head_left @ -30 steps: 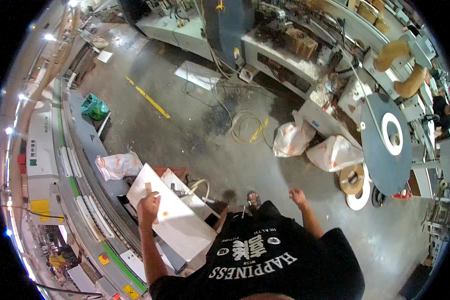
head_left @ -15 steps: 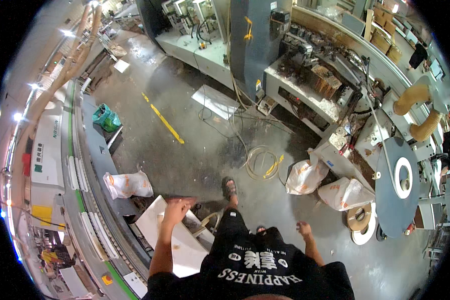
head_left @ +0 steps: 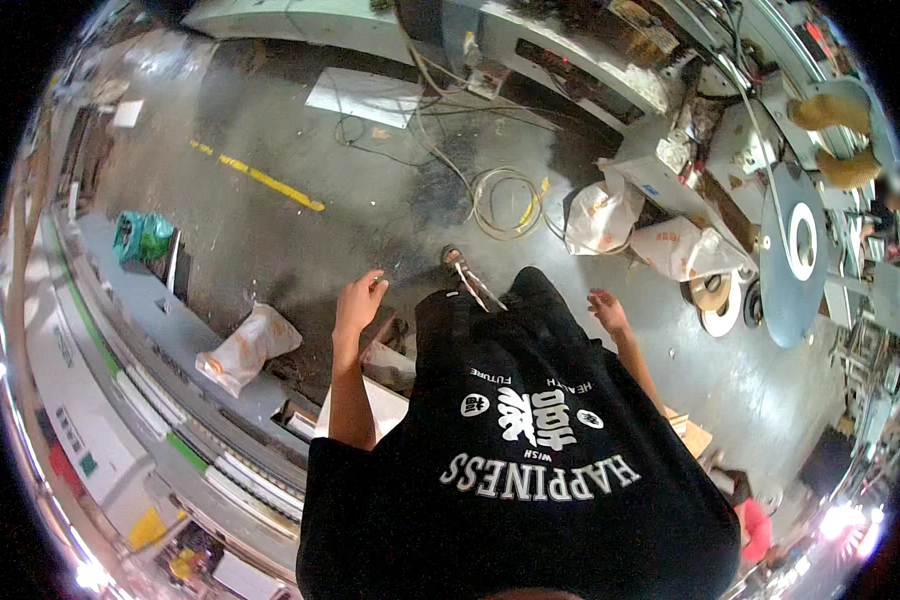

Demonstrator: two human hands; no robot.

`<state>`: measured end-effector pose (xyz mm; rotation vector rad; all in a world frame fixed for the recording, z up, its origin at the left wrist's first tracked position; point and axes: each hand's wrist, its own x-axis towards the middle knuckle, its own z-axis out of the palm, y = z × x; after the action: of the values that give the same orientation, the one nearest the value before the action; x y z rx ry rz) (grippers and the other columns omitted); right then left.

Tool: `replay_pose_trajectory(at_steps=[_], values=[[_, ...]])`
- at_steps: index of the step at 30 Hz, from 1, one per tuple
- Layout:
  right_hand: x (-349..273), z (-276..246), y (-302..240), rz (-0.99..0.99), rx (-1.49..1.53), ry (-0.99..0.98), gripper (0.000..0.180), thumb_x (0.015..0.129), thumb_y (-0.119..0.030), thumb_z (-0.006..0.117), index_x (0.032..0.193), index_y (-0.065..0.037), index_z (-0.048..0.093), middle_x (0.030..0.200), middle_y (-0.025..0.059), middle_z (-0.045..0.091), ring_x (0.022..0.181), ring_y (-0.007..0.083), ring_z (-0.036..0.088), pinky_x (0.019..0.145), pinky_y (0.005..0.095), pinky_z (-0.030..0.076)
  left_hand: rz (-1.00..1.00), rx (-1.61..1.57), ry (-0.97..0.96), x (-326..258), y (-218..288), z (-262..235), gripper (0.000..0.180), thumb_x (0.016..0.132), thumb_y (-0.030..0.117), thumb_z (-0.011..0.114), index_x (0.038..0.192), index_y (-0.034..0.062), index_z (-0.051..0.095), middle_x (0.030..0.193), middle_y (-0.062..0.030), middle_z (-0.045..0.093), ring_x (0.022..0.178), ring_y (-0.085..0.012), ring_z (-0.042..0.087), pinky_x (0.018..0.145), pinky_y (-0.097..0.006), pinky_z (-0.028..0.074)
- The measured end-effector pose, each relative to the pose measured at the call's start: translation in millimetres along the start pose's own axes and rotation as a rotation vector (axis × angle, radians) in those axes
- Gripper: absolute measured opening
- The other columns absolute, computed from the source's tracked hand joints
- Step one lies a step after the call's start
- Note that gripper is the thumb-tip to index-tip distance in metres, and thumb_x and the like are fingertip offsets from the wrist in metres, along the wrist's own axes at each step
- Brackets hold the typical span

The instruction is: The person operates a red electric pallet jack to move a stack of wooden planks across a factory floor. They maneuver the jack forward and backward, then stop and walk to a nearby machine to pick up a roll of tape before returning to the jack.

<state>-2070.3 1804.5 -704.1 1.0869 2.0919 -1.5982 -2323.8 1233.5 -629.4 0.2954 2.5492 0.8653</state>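
Grey workshop floor [head_left: 300,240] is spreading under you while your left hand [head_left: 358,300] is hanging open and empty above a white panel [head_left: 375,405], your right hand [head_left: 606,310] is swinging loose, fingers apart, and white bags [head_left: 650,235] are lying beyond.
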Motion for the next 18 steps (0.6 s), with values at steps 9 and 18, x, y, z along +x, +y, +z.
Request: replay_pose_trajectory(at_steps=[9,18], values=[[-12.3,17.6,38.6,0.118,0.236,0.150,0.039,0.106,-0.025,0.063,0.132,0.003,0.062,0.123,0.0138,0.072,0.109,0.0236,0.069,0.088,0.0366,0.058,-0.048,0.090,-0.230,62.0,26.0,0.3,0.044,0.105,0.036,0.062,0.137,0.0072,0.065,0.118,-0.0187,0.074,0.107,-0.0366,0.071,0.092,-0.046,0.055],[-1.7,84.8,105.0,0.207,0.286,0.243,0.052,0.100,-0.039,0.066,0.134,-0.001,0.066,0.117,0.0112,0.076,0.094,0.0229,0.070,0.087,0.0356,0.057,0.203,0.094,-0.309,138.5,54.3,9.5,0.044,0.103,0.036,0.064,0.135,0.0052,0.064,0.105,-0.0162,0.076,0.098,-0.0348,0.072,0.087,-0.045,0.054]])
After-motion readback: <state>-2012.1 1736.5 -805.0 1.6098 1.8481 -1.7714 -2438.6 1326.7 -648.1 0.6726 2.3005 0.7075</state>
